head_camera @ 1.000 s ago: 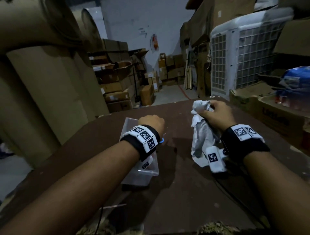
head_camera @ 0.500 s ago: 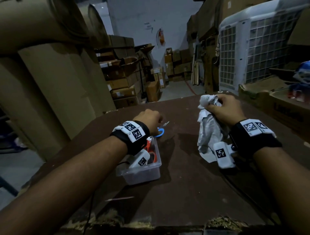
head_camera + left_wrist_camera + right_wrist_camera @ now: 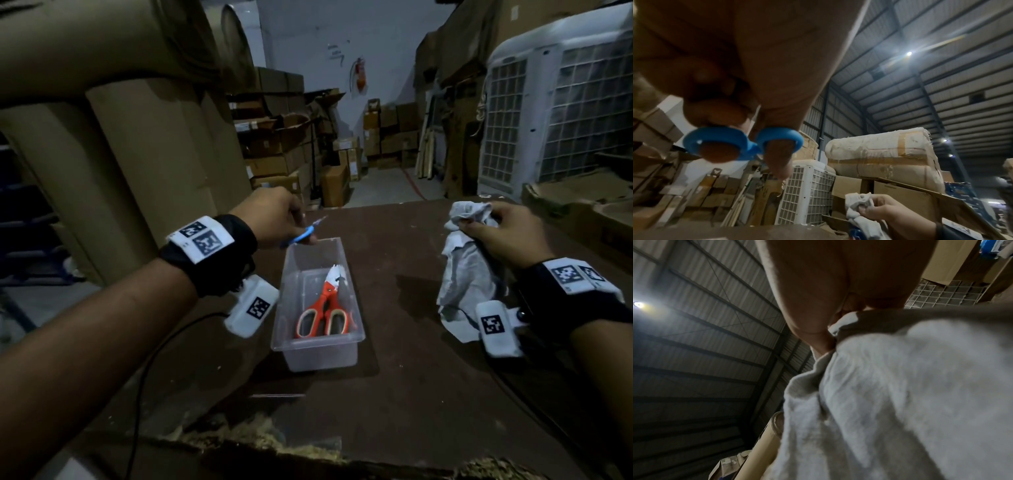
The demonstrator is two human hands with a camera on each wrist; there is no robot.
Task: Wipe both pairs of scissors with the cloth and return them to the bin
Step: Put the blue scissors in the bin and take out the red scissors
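My left hand [image 3: 284,219] holds a small pair of blue-handled scissors [image 3: 301,235] above the far end of the clear plastic bin [image 3: 320,353]. In the left wrist view two fingers are through the blue handle rings [image 3: 744,142]. A larger pair of orange-handled scissors [image 3: 325,311] lies inside the bin, blades pointing away from me. My right hand [image 3: 507,236] grips a crumpled white cloth [image 3: 466,274] above the brown table [image 3: 411,394], to the right of the bin. In the right wrist view the cloth [image 3: 890,394] fills most of the frame.
Tall cardboard rolls [image 3: 120,154] stand left of the table. Stacked cartons [image 3: 281,157] lie beyond the far edge, a white grilled cooler [image 3: 555,120] at the right. A cable [image 3: 154,349] trails from my left wrist. The table's near edge [image 3: 274,442] is chipped.
My left hand has lifted out of the bin with the blue scissors and moved away from me, uncovering the orange scissors. The right hand still holds the cloth.
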